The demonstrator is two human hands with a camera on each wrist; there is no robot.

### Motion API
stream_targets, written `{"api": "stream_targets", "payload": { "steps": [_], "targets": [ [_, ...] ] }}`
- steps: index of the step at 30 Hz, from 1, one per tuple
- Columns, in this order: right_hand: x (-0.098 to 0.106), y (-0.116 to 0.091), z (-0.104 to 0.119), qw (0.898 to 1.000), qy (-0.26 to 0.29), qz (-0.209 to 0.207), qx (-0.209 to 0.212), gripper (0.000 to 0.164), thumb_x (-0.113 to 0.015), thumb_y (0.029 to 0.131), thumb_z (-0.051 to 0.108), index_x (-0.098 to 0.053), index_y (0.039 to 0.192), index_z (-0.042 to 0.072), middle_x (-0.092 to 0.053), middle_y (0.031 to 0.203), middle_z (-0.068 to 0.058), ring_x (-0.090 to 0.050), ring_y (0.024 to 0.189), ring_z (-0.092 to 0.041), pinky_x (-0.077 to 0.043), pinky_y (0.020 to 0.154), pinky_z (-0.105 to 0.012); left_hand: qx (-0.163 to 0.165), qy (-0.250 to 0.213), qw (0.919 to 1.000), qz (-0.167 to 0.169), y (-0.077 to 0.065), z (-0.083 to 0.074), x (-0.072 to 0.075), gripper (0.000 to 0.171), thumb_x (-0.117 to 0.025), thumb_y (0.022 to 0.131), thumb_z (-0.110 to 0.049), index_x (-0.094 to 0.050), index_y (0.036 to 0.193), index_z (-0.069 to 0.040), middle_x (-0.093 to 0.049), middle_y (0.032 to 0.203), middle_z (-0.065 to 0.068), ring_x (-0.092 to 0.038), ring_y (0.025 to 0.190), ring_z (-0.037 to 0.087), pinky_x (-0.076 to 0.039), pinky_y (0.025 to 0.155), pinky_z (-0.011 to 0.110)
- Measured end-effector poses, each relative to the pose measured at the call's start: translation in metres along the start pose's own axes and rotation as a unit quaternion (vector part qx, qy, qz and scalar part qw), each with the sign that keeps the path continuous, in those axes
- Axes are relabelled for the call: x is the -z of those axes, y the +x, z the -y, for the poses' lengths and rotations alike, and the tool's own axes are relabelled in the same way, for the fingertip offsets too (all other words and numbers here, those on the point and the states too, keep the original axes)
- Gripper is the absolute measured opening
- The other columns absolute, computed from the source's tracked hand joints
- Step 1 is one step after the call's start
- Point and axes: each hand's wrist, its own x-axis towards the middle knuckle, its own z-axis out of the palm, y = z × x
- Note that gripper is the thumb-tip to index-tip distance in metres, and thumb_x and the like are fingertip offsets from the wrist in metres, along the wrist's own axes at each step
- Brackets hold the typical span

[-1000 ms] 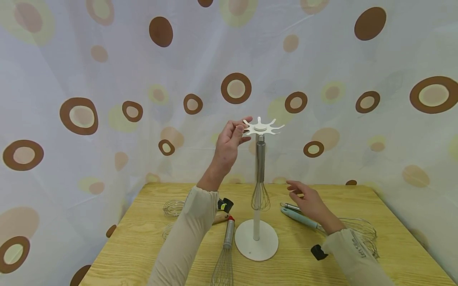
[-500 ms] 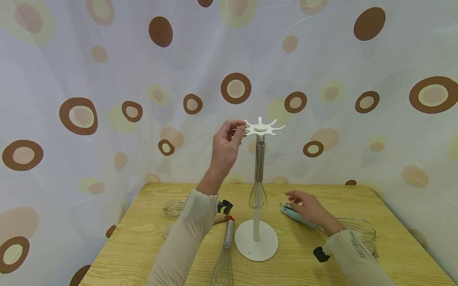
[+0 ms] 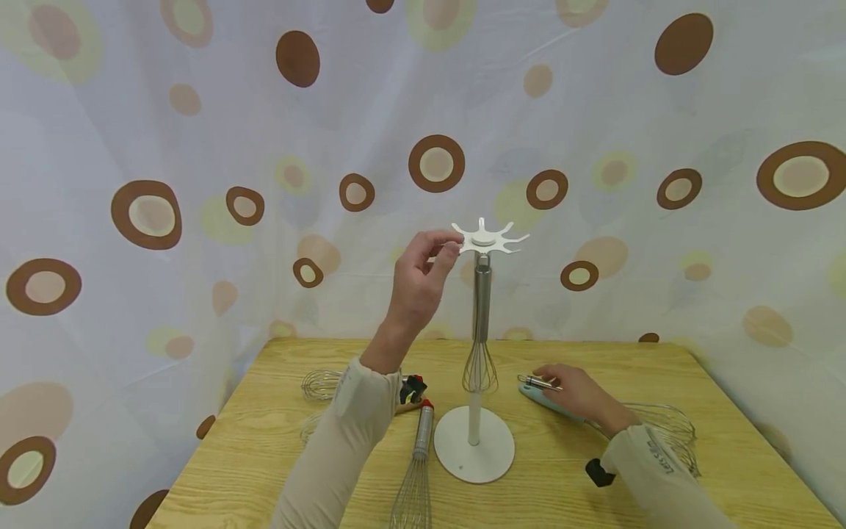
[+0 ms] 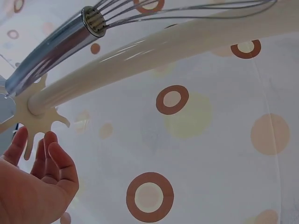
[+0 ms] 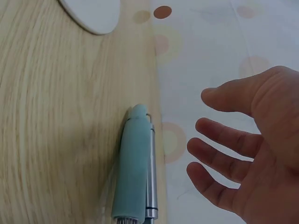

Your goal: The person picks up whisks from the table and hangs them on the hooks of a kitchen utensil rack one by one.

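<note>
My left hand (image 3: 419, 275) pinches one prong of a white whisk stand (image 3: 474, 470) between thumb and fingers; in the left wrist view the fingers (image 4: 60, 158) lie around that prong from below. A steel-handled whisk (image 3: 482, 308) hangs from the stand's top, wires down. My right hand (image 3: 581, 397) hovers low over two whisks lying together at the right, one with a light blue handle (image 5: 132, 168) and one with a slim steel handle (image 5: 152, 175). In the right wrist view its fingers are spread and apart from both handles.
Left of the base, a whisk with a red-tipped steel handle (image 3: 423, 433) points to the front. More whisks (image 3: 322, 384) lie partly hidden behind the left sleeve (image 3: 350, 441). The wooden table (image 3: 244, 441) ends at a spotted curtain (image 3: 370, 88).
My right hand has come down and closer to the light blue and steel handles. The stand's top has shifted slightly right, with the left hand at the same prong end; the hung whisk sways a little.
</note>
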Motion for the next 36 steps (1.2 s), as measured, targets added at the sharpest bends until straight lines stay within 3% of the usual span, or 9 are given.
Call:
{"api": "stream_targets", "payload": {
  "steps": [5,10,14,28,36],
  "targets": [
    [-0.006,0.001,-0.01,0.999,-0.027,0.016,-0.008,0.034,-0.058,0.09,0.003,-0.058,0.123,-0.003,-0.059,0.117,-0.021,-0.056,0.103,-0.038,-0.047,0.081,-0.05,0.004,0.014,0.9998,-0.016,-0.003,-0.001,-0.002,0.021,-0.058,0.094,-0.013,-0.061,0.111,-0.002,-0.059,0.109,0.009,-0.058,0.098,0.017,-0.048,0.079,0.033],
    [-0.011,0.0,-0.018,0.999,-0.052,0.014,-0.006,0.033,-0.059,0.088,0.001,-0.059,0.12,-0.005,-0.061,0.11,-0.022,-0.058,0.1,-0.04,-0.047,0.08,-0.051,-0.009,0.011,0.9992,-0.037,-0.003,-0.002,-0.005,0.017,-0.061,0.093,-0.011,-0.063,0.106,-0.001,-0.061,0.106,0.01,-0.059,0.093,0.018,-0.05,0.075,0.035],
    [-0.015,-0.001,-0.023,0.998,-0.057,0.019,-0.012,0.033,-0.059,0.088,0.001,-0.059,0.12,-0.006,-0.061,0.112,-0.022,-0.057,0.104,-0.041,-0.046,0.084,-0.052,-0.001,0.008,0.9989,-0.047,-0.003,-0.003,-0.007,0.017,-0.061,0.093,-0.012,-0.064,0.105,0.0,-0.061,0.108,0.011,-0.06,0.092,0.02,-0.05,0.075,0.031],
    [-0.027,-0.001,-0.035,0.996,-0.084,0.022,-0.016,0.033,-0.055,0.083,-0.008,-0.061,0.115,-0.002,-0.064,0.103,-0.021,-0.06,0.096,-0.039,-0.047,0.082,-0.052,0.021,-0.011,0.9986,-0.048,0.0,0.004,-0.009,0.016,-0.054,0.095,-0.011,-0.059,0.103,0.002,-0.062,0.112,0.011,-0.059,0.089,0.015,-0.046,0.071,0.024],
    [-0.025,-0.003,-0.031,0.996,-0.084,0.04,-0.01,0.038,-0.055,0.083,-0.009,-0.058,0.12,-0.002,-0.064,0.099,-0.018,-0.061,0.092,-0.036,-0.048,0.078,-0.05,0.022,-0.009,0.9985,-0.049,0.001,0.003,-0.01,0.015,-0.055,0.095,-0.011,-0.059,0.102,0.002,-0.061,0.112,0.012,-0.059,0.091,0.013,-0.046,0.071,0.023]
  ]
}}
